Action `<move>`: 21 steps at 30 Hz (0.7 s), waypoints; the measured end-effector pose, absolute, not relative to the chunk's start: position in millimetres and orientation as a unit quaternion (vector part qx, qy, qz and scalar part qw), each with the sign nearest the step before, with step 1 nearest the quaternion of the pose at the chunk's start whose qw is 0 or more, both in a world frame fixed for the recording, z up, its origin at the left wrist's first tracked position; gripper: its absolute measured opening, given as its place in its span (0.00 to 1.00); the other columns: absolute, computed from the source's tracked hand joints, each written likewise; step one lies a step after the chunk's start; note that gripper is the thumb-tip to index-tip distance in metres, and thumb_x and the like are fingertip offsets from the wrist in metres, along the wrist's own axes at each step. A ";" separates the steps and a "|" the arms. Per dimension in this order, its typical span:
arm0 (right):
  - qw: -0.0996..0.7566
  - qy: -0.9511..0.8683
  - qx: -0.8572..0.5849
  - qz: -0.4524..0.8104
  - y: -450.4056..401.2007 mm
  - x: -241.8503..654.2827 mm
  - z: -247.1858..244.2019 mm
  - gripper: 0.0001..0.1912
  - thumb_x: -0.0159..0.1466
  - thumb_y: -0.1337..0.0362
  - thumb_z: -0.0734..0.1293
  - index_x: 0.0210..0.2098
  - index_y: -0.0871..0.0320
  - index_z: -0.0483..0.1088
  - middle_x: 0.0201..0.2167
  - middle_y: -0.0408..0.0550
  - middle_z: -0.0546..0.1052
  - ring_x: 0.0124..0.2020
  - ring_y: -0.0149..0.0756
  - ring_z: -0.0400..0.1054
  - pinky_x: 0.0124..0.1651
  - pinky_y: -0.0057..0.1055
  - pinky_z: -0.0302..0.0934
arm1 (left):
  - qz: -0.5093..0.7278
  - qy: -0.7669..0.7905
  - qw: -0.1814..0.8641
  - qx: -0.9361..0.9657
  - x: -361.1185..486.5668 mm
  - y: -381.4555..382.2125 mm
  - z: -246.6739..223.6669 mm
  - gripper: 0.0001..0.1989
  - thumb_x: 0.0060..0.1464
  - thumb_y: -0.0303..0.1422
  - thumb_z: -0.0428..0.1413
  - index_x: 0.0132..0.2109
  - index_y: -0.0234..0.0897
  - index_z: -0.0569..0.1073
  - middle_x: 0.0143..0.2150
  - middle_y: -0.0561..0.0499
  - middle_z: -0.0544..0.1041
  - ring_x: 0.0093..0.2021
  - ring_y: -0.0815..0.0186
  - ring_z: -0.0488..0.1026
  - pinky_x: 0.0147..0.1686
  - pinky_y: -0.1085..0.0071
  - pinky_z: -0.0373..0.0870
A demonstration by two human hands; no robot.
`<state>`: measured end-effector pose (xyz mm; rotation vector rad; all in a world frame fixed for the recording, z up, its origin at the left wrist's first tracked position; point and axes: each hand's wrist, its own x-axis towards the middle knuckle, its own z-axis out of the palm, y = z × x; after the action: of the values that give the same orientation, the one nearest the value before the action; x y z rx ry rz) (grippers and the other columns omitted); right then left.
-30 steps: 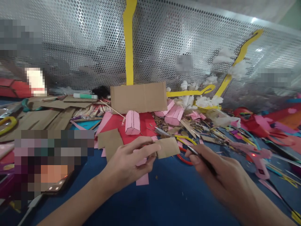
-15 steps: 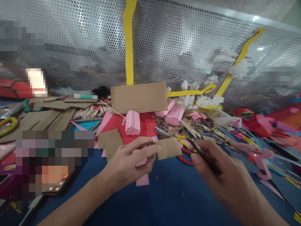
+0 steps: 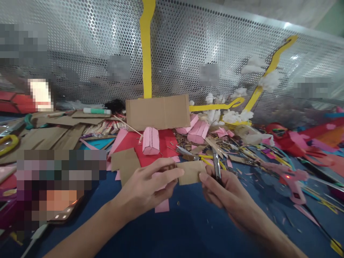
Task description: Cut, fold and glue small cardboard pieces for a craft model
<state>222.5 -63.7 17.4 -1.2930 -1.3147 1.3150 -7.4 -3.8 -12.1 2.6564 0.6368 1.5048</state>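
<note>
A small tan cardboard piece [image 3: 191,172] is held between both hands above the blue surface. My left hand [image 3: 153,182] pinches its left end, fingers closed. My right hand [image 3: 224,190] grips its right edge between thumb and fingers and also has a dark craft knife [image 3: 216,166] tucked in it, pointing up. Just beyond the hands, a folded pink paper box [image 3: 151,141] lies on red paper [image 3: 168,141]. Under my left hand a pink paper strip [image 3: 162,205] shows partly.
A large cardboard piece [image 3: 158,113] leans on the perforated metal panel [image 3: 177,46]. Scissors [image 3: 187,153] lie beyond the hands. A pink glue gun [image 3: 292,179] with a lit red light is at right. Cardboard scraps [image 3: 48,138] are piled at left.
My right hand has moved left to the cardboard piece and now holds its right edge. The knife has turned more upright. My left hand has barely moved.
</note>
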 end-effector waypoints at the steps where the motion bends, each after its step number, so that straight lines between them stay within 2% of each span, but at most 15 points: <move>1: 0.424 -0.527 -0.517 0.525 -63.9 222.3 18.4 0.23 0.69 0.45 0.67 0.29 0.55 0.60 0.17 0.31 0.53 0.18 0.25 0.42 0.23 0.28 0.40 | 0.482 0.204 0.007 0.852 -7.5 -3.8 -12.9 0.16 0.62 0.22 0.56 0.54 0.42 0.73 0.53 0.47 0.77 0.42 0.71 0.80 0.41 0.77 0.82; 5: 0.417 -0.539 -0.526 0.509 -63.0 222.2 19.3 0.24 0.69 0.45 0.67 0.27 0.55 0.60 0.16 0.31 0.54 0.18 0.25 0.44 0.22 0.27 0.40 | 0.480 0.201 0.001 0.854 -7.2 -3.5 -14.6 0.18 0.61 0.21 0.57 0.55 0.42 0.73 0.54 0.46 0.77 0.45 0.70 0.80 0.44 0.75 0.81; 8: 0.407 -0.547 -0.538 0.495 -62.4 221.3 18.2 0.24 0.68 0.44 0.66 0.28 0.55 0.60 0.17 0.32 0.54 0.18 0.25 0.45 0.21 0.26 0.43 | 0.478 0.209 0.003 0.853 -6.4 -3.5 -12.4 0.16 0.61 0.22 0.57 0.54 0.42 0.74 0.53 0.47 0.78 0.44 0.70 0.81 0.43 0.75 0.81; 11: 0.448 -0.544 -0.560 0.436 -65.0 222.6 21.5 0.21 0.70 0.42 0.62 0.37 0.54 0.64 0.22 0.36 0.61 0.21 0.28 0.54 0.22 0.25 0.52 | 0.476 0.238 0.017 0.847 -5.6 -4.3 -9.1 0.14 0.62 0.23 0.56 0.51 0.43 0.75 0.51 0.49 0.79 0.40 0.70 0.82 0.39 0.75 0.82; 13: 0.450 -0.581 -0.577 0.356 -69.1 227.2 27.6 0.17 0.73 0.45 0.58 0.45 0.52 0.64 0.27 0.39 0.65 0.25 0.31 0.59 0.26 0.26 0.58 | 0.476 0.247 0.033 0.844 -5.1 -4.8 -7.9 0.14 0.61 0.23 0.56 0.51 0.43 0.75 0.50 0.49 0.79 0.40 0.69 0.82 0.37 0.75 0.82; 16: 0.338 -0.719 -0.571 0.204 -75.8 239.3 38.7 0.09 0.76 0.56 0.56 0.44 0.51 0.65 0.26 0.38 0.65 0.24 0.31 0.59 0.27 0.26 0.57 | 0.483 0.244 0.050 0.839 -4.1 -4.7 -8.2 0.15 0.59 0.22 0.57 0.51 0.42 0.76 0.49 0.49 0.79 0.40 0.68 0.82 0.38 0.73 0.83; 17: 0.305 -0.758 -0.556 0.156 -77.4 243.5 41.6 0.07 0.76 0.59 0.57 0.44 0.51 0.65 0.27 0.39 0.68 0.25 0.30 0.62 0.28 0.26 0.57 | 0.484 0.245 0.054 0.839 -3.9 -4.4 -8.6 0.16 0.59 0.21 0.57 0.51 0.42 0.76 0.49 0.49 0.79 0.40 0.68 0.82 0.39 0.72 0.83; 21: 0.266 -0.844 -0.466 0.001 -78.3 252.1 46.4 0.04 0.74 0.66 0.61 0.45 0.51 0.67 0.35 0.42 0.79 0.31 0.32 0.73 0.33 0.28 0.61 | 0.483 0.246 0.062 0.838 -3.9 -3.3 -10.5 0.17 0.58 0.21 0.58 0.51 0.42 0.76 0.50 0.49 0.79 0.42 0.67 0.82 0.43 0.71 0.83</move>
<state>252.1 -78.3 46.4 -1.2589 -2.2793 0.0016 -3.9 -3.3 -10.5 2.5344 0.7453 1.4598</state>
